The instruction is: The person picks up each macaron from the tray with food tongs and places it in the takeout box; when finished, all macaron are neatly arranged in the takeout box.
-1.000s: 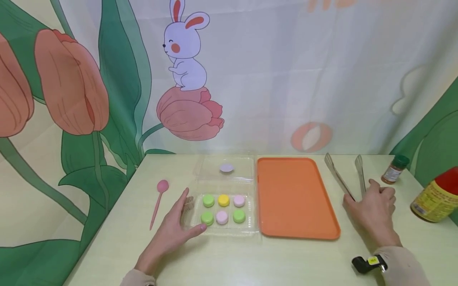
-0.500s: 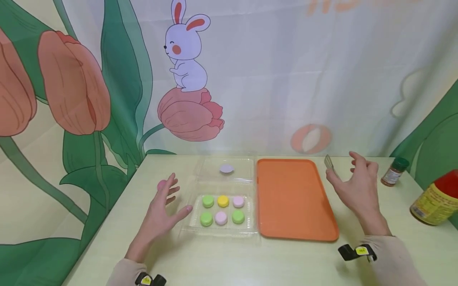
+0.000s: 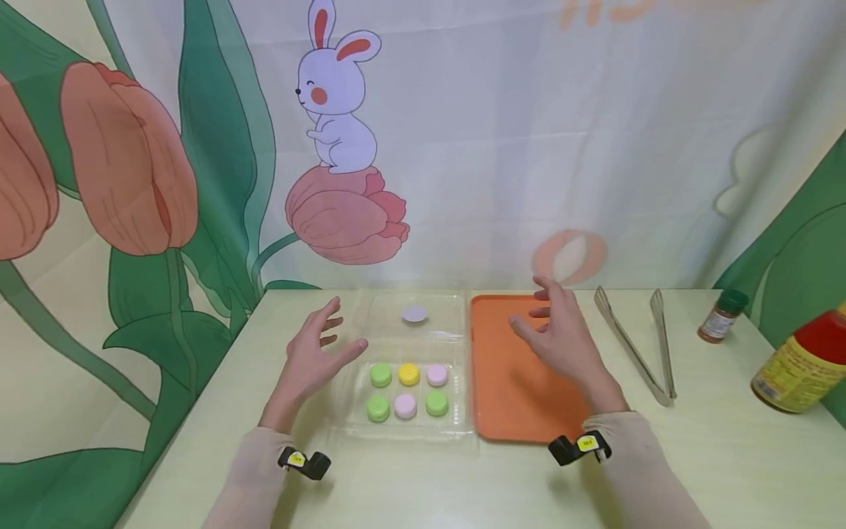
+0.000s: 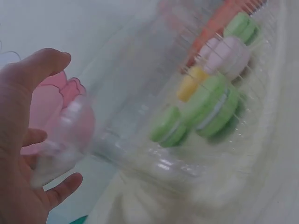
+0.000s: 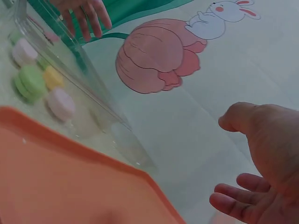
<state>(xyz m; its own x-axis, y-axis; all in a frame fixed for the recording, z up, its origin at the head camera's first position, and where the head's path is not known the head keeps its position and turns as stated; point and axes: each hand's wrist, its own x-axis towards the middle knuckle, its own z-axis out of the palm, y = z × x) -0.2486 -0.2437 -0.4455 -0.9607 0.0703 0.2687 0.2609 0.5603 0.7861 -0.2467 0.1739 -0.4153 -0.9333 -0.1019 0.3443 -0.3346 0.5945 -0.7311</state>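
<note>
My left hand (image 3: 309,360), fingers spread and holding nothing, hovers by the left side of a clear plastic box (image 3: 350,428). Several macarons sit in the box's compartments: green (image 3: 378,408), pale pink (image 3: 405,405) and one yellow (image 3: 408,374). The box's lid lies folded back, with a small whitish oval (image 3: 414,314) on it. Over the orange tray (image 3: 492,422) hangs my right hand (image 3: 562,342), thumb apart from its loosely bent fingers, holding nothing. Metal tongs (image 3: 634,353) lie spread on the table right of the tray. My left hand mostly hides a pink spoon.
At the table's right stand a small green-capped spice jar (image 3: 722,316) and a larger red jar with a yellow label (image 3: 803,367). Behind the table (image 3: 423,485) hangs a curtain (image 3: 476,147) printed with tulips and a rabbit.
My right hand has left the tongs and moved left over the tray. My left hand has drawn up and away from the box's side. The tongs and macarons stay in place.
</note>
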